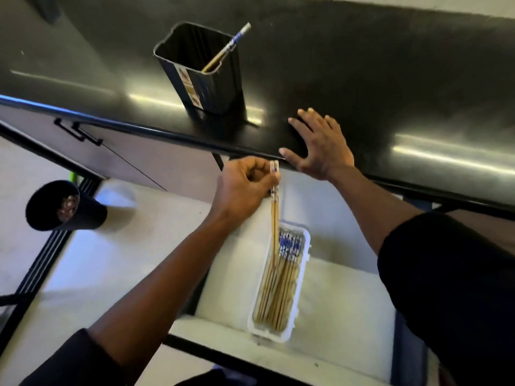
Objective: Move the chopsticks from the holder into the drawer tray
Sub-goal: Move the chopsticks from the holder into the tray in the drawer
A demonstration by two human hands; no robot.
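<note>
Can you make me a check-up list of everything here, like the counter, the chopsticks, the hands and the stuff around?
Surface: black counter, shiny, bare around the holder.
Job's things: black holder upright on the counter, one chopstick left in it; white tray in the open drawer, holding many chopsticks.
Clutter: nothing seen.
Grippers: left hand pinches a pair of chopsticks, tips down over the tray; right hand flat on the counter edge, empty.
Cables: nothing seen.
Surroundings: dark bin on the pale floor, cupboard handle at left.
</note>
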